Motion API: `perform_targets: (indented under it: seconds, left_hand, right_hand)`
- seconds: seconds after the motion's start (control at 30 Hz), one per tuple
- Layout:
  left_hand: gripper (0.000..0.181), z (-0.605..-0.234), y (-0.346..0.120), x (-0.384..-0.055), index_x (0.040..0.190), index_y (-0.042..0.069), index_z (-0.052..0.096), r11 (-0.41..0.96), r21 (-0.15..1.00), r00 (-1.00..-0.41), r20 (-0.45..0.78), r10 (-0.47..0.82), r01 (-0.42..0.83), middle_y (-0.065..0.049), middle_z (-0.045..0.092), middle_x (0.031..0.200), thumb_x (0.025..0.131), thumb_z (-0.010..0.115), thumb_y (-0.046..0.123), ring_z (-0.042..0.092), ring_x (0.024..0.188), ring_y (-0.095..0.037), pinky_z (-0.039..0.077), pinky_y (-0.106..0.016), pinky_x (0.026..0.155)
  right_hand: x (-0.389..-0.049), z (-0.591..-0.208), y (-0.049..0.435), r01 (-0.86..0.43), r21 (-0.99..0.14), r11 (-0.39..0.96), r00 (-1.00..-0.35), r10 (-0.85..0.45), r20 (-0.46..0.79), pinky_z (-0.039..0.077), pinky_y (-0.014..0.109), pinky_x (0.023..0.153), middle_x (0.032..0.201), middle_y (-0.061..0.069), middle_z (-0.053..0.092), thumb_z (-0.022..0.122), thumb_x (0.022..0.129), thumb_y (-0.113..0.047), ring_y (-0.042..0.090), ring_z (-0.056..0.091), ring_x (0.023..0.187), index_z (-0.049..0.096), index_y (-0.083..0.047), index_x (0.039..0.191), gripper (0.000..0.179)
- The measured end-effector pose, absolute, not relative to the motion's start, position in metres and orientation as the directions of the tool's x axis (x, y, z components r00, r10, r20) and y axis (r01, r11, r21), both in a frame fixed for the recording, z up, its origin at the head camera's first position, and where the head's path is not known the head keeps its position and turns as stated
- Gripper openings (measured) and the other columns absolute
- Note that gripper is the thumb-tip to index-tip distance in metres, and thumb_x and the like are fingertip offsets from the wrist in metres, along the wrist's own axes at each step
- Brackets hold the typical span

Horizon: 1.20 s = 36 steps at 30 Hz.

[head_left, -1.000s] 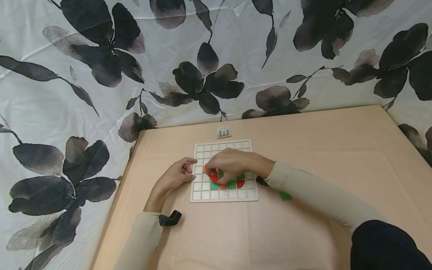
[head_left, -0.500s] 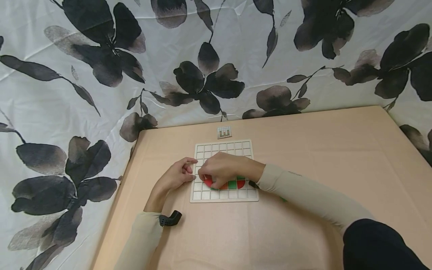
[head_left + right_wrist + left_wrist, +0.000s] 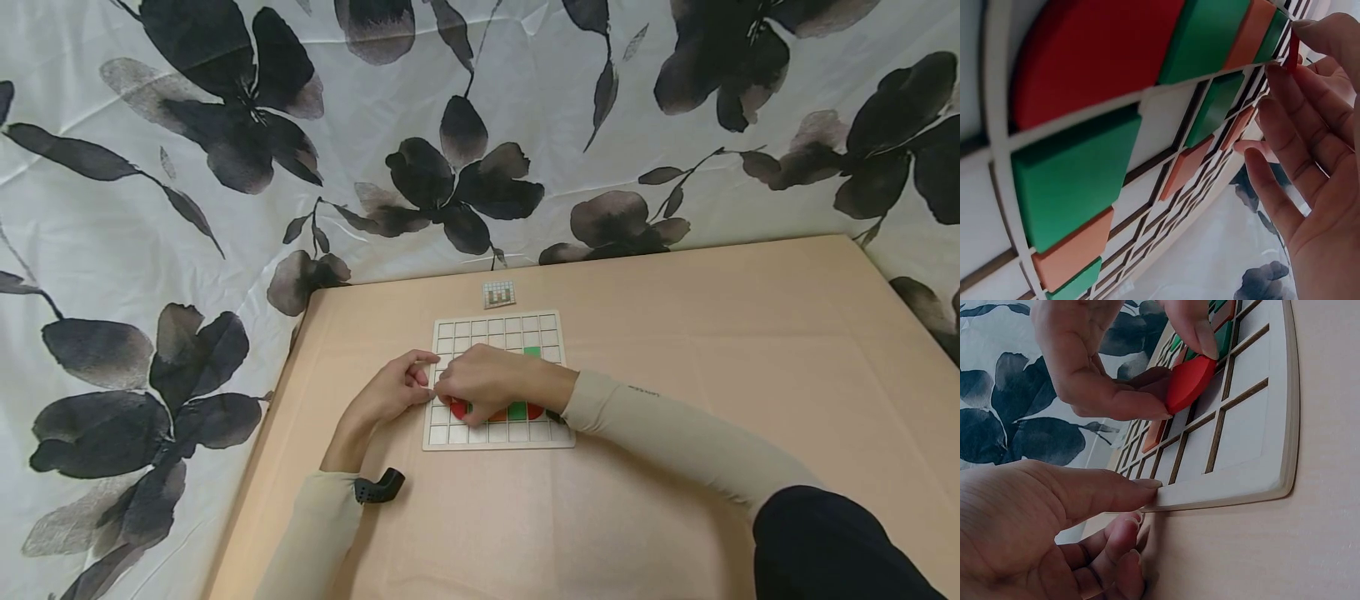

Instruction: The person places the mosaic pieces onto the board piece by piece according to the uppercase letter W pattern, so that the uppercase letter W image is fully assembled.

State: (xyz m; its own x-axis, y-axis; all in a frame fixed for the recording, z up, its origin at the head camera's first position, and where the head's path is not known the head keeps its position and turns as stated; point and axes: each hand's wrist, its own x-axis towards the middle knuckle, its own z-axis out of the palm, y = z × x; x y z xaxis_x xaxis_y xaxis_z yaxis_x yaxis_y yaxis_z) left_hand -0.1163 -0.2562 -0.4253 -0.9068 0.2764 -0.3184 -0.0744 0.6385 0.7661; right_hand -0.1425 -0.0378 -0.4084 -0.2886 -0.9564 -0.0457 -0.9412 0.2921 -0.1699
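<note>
My right hand pinches a red tile with a curved edge between thumb and fingers. It holds the tile tilted over the left part of a white grid board. At the board's left edge, my left hand touches the rim with thumb and index finger, its other fingers bent. Seated in the grid are another red rounded tile, green tiles and orange tiles. In the head view, the right hand hides much of this pattern.
A small card with a printed grid pattern lies beyond the board. The light wooden table extends to both sides. A floral cloth hangs behind it. A black band sits on the left wrist.
My right hand has moved left and slightly toward me with the red tile. Its forearm now covers the loose green piece right of the board. My left hand has stayed put.
</note>
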Motion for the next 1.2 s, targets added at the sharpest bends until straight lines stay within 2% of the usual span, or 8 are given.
perform_targets:
  seconds: [0.2,0.53,0.8,1.07,1.2]
  left_hand:
    - [0.054,-0.425,-0.255,-0.116,0.137,0.008,0.057,0.635,0.768,-0.907,-0.322,0.272,-0.082,-0.011,0.055,0.093,0.087,0.074,-0.003,0.049,0.076,-0.021,0.041,-0.024,0.061]
    - [0.055,-0.425,-0.252,-0.117,0.138,0.007,0.056,0.626,0.775,-0.911,-0.314,0.268,-0.083,-0.013,0.055,0.094,0.087,0.074,-0.004,0.049,0.076,-0.021,0.040,-0.024,0.060]
    - [0.055,-0.426,-0.250,-0.118,0.137,0.007,0.057,0.632,0.770,-0.914,-0.316,0.254,-0.091,-0.013,0.055,0.094,0.086,0.074,-0.005,0.049,0.076,-0.021,0.040,-0.024,0.061]
    - [0.055,-0.427,-0.249,-0.118,0.137,0.009,0.057,0.636,0.765,-0.914,-0.326,0.241,-0.105,-0.010,0.054,0.093,0.086,0.075,-0.003,0.049,0.076,-0.020,0.040,-0.024,0.061]
    - [0.055,-0.427,-0.248,-0.119,0.137,0.009,0.057,0.641,0.759,-0.914,-0.332,0.233,-0.112,-0.010,0.054,0.093,0.086,0.075,-0.003,0.049,0.077,-0.020,0.040,-0.024,0.061]
  right_hand:
    - [-0.144,-0.412,-0.038,-0.945,-0.146,0.293,-0.288,-0.956,-0.052,0.048,0.027,0.067,0.087,-0.013,0.056,0.070,0.086,-0.042,0.006,0.054,0.076,0.067,-0.026,0.099,0.020]
    - [-0.146,-0.410,-0.033,-0.938,-0.186,0.291,-0.288,-0.957,-0.048,0.046,0.028,0.066,0.087,-0.012,0.057,0.072,0.087,-0.039,0.006,0.054,0.073,0.069,-0.025,0.098,0.018]
    - [-0.150,-0.411,-0.031,-0.935,-0.205,0.288,-0.281,-0.958,-0.061,0.049,0.029,0.072,0.091,-0.012,0.058,0.072,0.088,-0.039,0.006,0.054,0.076,0.070,-0.026,0.102,0.019]
    - [-0.150,-0.409,-0.026,-0.936,-0.207,0.286,-0.281,-0.958,-0.053,0.048,0.027,0.071,0.089,-0.013,0.056,0.071,0.088,-0.038,0.005,0.052,0.074,0.070,-0.026,0.100,0.017]
    - [-0.152,-0.406,-0.020,-0.924,-0.227,0.307,-0.305,-0.951,-0.044,0.049,0.026,0.070,0.091,-0.012,0.058,0.070,0.087,-0.035,0.005,0.054,0.075,0.072,-0.025,0.102,0.018]
